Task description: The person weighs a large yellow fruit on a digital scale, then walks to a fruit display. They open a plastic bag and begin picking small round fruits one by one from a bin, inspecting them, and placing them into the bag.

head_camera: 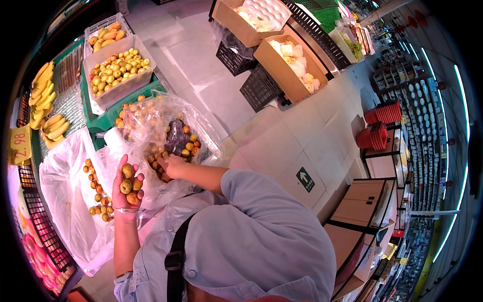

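Observation:
Several brown-yellow jujubes (132,184) lie in my left hand (128,183), palm up, with a bracelet at the wrist. My right hand (173,166) reaches into a clear plastic bag (151,117) of red-brown jujubes (190,145), its fingertips among the fruit; whether it grips one is hidden. A dark purple bag (176,136) lies on the fruit there. Left of my left hand, more jujubes (99,188) rest on a white plastic sheet or bag (64,188). A white roll (114,138) stands between the two lots.
Beyond is a bin (120,87) of yellow-green jujubes, with a crate of mangoes (107,36) behind. Bananas (41,94) and a price card (19,144) are at left. Cardboard boxes of wrapped fruit (294,68) sit over black crates (260,87). Red baskets (371,136) stand at right.

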Tool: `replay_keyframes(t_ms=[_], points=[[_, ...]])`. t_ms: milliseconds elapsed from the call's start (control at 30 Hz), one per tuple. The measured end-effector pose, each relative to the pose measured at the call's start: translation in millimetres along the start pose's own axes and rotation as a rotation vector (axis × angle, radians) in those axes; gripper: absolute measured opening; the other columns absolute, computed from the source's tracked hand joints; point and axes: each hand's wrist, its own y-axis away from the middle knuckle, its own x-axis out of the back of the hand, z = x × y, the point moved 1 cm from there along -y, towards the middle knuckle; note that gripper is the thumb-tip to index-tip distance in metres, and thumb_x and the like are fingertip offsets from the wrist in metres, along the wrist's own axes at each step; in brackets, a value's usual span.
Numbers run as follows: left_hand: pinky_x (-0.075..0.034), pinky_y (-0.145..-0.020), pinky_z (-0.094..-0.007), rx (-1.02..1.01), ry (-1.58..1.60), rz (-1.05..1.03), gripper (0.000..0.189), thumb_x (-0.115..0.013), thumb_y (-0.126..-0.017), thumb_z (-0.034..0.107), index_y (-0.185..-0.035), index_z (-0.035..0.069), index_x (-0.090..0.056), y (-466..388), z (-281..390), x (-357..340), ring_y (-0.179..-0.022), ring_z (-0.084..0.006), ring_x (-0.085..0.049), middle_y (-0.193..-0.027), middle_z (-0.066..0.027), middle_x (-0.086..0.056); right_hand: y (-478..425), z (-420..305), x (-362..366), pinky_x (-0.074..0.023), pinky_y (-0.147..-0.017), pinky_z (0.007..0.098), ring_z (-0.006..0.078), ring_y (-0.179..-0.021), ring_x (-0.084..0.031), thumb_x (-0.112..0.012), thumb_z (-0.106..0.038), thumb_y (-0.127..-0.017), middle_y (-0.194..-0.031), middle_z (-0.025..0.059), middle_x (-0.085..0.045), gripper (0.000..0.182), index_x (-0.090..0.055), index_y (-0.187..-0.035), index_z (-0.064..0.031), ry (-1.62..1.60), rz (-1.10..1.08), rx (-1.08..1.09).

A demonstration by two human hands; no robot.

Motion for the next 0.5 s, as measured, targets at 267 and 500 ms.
replay_keyframes(t_ms=[267,500], points=[[-0.046,-0.040,-0.0213,0.062,0.101,0.062,0.036,-0.037,-0.086,0.033,-0.116,0.015,-0.040,-0.1,0.3,17.5,-0.080,-0.0176,-0.052,-0.101,-0.0054,-0.050,-6.4,17.9,-18.5,-0.0426,-0.072,0.0357,0.0260,-0.082,-0.053,-0.056,-0.027,-0.073,-0.089,0.0126,-0.056,0.027,-0.054,-0.087,-0.0039,-0.067,0.068,-0.054],[-0.043,-0.039,-0.0176,0.008,-0.123,0.134,0.036,-0.041,-0.084,0.032,-0.116,0.015,-0.040,2.5,0.0,12.1,-0.078,-0.0132,-0.052,-0.100,-0.0049,-0.050,3.7,19.4,35.3,-0.0368,-0.042,0.0221,0.0090,-0.048,-0.047,-0.051,-0.031,-0.080,-0.064,0.0009,-0.052,0.028,-0.048,-0.092,-0.0056,-1.514,0.010,-0.068]])
